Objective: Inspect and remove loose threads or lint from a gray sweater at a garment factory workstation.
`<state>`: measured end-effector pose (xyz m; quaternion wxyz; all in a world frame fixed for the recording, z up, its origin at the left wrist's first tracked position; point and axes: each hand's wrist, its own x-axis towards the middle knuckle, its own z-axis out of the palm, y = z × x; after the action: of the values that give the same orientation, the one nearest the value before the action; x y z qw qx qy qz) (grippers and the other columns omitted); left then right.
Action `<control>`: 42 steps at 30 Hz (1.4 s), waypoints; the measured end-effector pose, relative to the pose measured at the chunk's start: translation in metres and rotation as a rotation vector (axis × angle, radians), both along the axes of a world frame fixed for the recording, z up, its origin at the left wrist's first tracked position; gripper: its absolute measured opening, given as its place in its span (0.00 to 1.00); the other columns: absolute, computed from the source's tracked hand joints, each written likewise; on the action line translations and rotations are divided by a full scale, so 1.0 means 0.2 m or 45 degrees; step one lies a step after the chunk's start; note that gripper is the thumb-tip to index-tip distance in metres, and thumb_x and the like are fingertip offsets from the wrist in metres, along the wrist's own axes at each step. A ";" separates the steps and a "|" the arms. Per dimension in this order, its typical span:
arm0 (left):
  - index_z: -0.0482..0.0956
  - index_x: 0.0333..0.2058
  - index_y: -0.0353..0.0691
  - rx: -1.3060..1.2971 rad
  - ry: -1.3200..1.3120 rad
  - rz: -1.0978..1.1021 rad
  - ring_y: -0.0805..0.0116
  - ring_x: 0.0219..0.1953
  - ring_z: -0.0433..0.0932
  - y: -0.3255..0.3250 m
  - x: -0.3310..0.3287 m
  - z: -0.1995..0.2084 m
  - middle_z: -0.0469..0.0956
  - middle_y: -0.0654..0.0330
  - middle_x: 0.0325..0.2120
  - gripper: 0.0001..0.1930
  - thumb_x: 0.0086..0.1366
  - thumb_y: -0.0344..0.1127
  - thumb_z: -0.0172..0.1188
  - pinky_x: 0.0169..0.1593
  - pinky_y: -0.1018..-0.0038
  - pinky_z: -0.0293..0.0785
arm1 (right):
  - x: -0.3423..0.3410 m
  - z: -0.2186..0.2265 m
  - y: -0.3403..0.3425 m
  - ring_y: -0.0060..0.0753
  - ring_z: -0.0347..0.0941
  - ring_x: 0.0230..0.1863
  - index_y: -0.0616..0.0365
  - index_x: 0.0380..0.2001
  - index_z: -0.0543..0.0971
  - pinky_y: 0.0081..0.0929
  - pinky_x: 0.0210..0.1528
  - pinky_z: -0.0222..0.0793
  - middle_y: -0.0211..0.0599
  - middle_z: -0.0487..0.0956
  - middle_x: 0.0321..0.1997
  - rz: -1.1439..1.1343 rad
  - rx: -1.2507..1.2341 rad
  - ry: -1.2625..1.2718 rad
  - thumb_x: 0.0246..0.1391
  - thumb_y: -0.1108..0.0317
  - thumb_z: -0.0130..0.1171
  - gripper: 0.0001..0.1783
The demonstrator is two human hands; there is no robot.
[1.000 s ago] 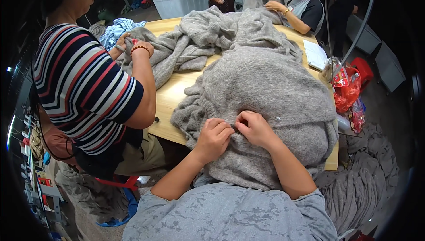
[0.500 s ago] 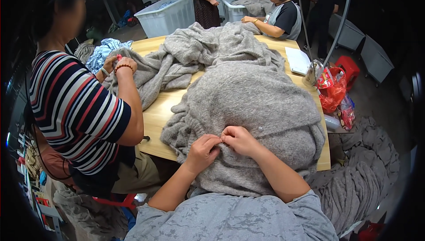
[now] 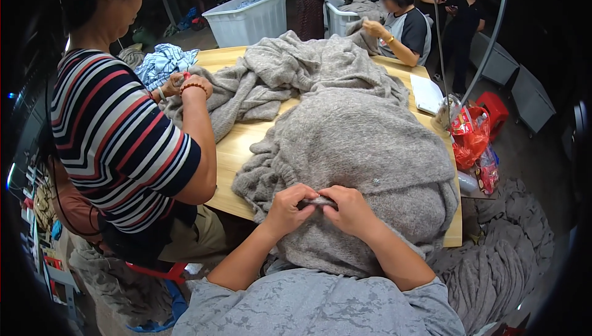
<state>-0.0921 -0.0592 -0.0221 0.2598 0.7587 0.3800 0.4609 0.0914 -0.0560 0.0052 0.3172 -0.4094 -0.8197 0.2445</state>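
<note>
Spanning the middle of the view, one pale wooden table carries one large heap of grey knit fabric, piled directly before the wearer and extending to the far edge. Two floor heaps of grey cloth flank the wearer, one on each side. Other people number five: one person in a striped top at the left, one person in a cap at the far edge, one person in a dark dress and two people in dark clothes behind. Smaller items follow: one red stool, one bundle of blue-and-white cloth, one red plastic bag and one white booklet. Two bare hands, the left hand and right hand, lie near each other, thumbs and fingertips pinching one raised fold of the fabric between them.
</note>
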 end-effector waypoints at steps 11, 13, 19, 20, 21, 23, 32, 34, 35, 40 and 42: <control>0.75 0.29 0.33 -0.170 -0.092 -0.016 0.71 0.31 0.78 -0.02 0.00 0.00 0.79 0.55 0.31 0.07 0.49 0.19 0.60 0.33 0.79 0.72 | -0.02 0.05 0.02 0.21 0.67 0.15 0.64 0.25 0.80 0.23 0.20 0.62 0.39 0.74 0.14 -0.163 -0.267 0.232 0.37 0.71 0.56 0.09; 0.75 0.29 0.32 -0.241 -0.153 -0.091 0.74 0.32 0.77 -0.02 0.00 -0.01 0.79 0.56 0.32 0.06 0.50 0.18 0.58 0.33 0.80 0.72 | 0.00 0.07 0.04 0.18 0.65 0.16 0.63 0.25 0.80 0.21 0.19 0.60 0.35 0.72 0.12 -0.146 -0.453 0.208 0.36 0.72 0.56 0.09; 0.75 0.29 0.30 -0.666 -0.477 -0.164 0.78 0.32 0.73 -0.01 0.01 -0.03 0.77 0.60 0.31 0.02 0.56 0.19 0.57 0.38 0.82 0.70 | 0.02 0.05 0.15 0.13 0.62 0.17 0.65 0.19 0.78 0.18 0.18 0.56 0.25 0.70 0.13 -0.015 -0.833 0.333 0.36 0.73 0.55 0.06; 0.75 0.29 0.30 -0.719 -0.504 -0.153 0.80 0.32 0.73 -0.01 0.01 -0.03 0.77 0.60 0.31 0.02 0.56 0.19 0.57 0.37 0.83 0.70 | 0.02 0.05 0.15 0.13 0.62 0.17 0.65 0.18 0.77 0.18 0.18 0.55 0.24 0.70 0.13 -0.026 -0.817 0.341 0.36 0.73 0.55 0.05; 0.75 0.29 0.30 -0.805 -0.509 -0.130 0.81 0.31 0.73 -0.01 0.01 -0.02 0.77 0.61 0.31 0.02 0.56 0.19 0.57 0.35 0.83 0.70 | 0.02 0.05 0.15 0.13 0.61 0.17 0.65 0.18 0.76 0.18 0.18 0.55 0.24 0.70 0.13 -0.059 -0.822 0.305 0.35 0.73 0.55 0.05; 0.74 0.28 0.30 -0.743 -0.515 -0.121 0.82 0.30 0.72 -0.02 0.02 0.00 0.77 0.61 0.31 0.02 0.55 0.19 0.56 0.34 0.84 0.69 | 0.02 0.04 0.15 0.13 0.61 0.17 0.64 0.17 0.76 0.18 0.18 0.54 0.24 0.69 0.13 -0.042 -0.804 0.366 0.35 0.73 0.55 0.05; 0.73 0.28 0.32 -0.745 -0.472 -0.070 0.84 0.28 0.71 -0.01 0.03 0.01 0.76 0.62 0.30 0.03 0.53 0.19 0.54 0.29 0.86 0.67 | 0.02 0.00 0.15 0.10 0.59 0.18 0.63 0.17 0.76 0.15 0.19 0.52 0.21 0.70 0.15 -0.009 -0.910 0.471 0.37 0.77 0.54 0.02; 0.73 0.27 0.32 -0.769 -0.555 -0.112 0.84 0.29 0.71 -0.01 0.03 -0.01 0.76 0.62 0.30 0.03 0.53 0.19 0.54 0.30 0.85 0.67 | 0.01 -0.01 0.16 0.09 0.59 0.18 0.63 0.17 0.75 0.14 0.19 0.52 0.20 0.70 0.15 0.000 -0.945 0.534 0.38 0.77 0.54 0.02; 0.72 0.27 0.33 -0.725 -0.621 -0.114 0.84 0.30 0.71 -0.01 0.04 -0.02 0.76 0.62 0.30 0.03 0.53 0.19 0.54 0.32 0.85 0.68 | 0.01 -0.02 0.16 0.09 0.59 0.18 0.62 0.17 0.75 0.13 0.20 0.52 0.21 0.71 0.16 0.015 -0.957 0.643 0.38 0.78 0.54 0.02; 0.72 0.27 0.34 -0.740 -0.788 0.039 0.83 0.31 0.71 0.00 0.08 -0.04 0.76 0.63 0.30 0.03 0.54 0.20 0.55 0.37 0.83 0.69 | -0.01 -0.04 0.14 0.10 0.61 0.19 0.63 0.19 0.77 0.15 0.19 0.55 0.22 0.73 0.17 -0.119 -0.878 0.768 0.41 0.76 0.55 0.03; 0.73 0.28 0.35 -0.923 -0.786 0.006 0.82 0.31 0.72 0.01 0.06 -0.04 0.76 0.64 0.29 0.03 0.54 0.21 0.57 0.37 0.83 0.69 | -0.01 -0.04 0.14 0.09 0.61 0.20 0.63 0.20 0.77 0.13 0.21 0.54 0.22 0.73 0.18 -0.189 -0.833 0.572 0.41 0.78 0.54 0.03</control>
<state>-0.0810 -0.0575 -0.0302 0.6075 0.4457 0.4230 0.5033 0.0898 -0.0289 -0.0026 0.3581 -0.4832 -0.5772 0.5524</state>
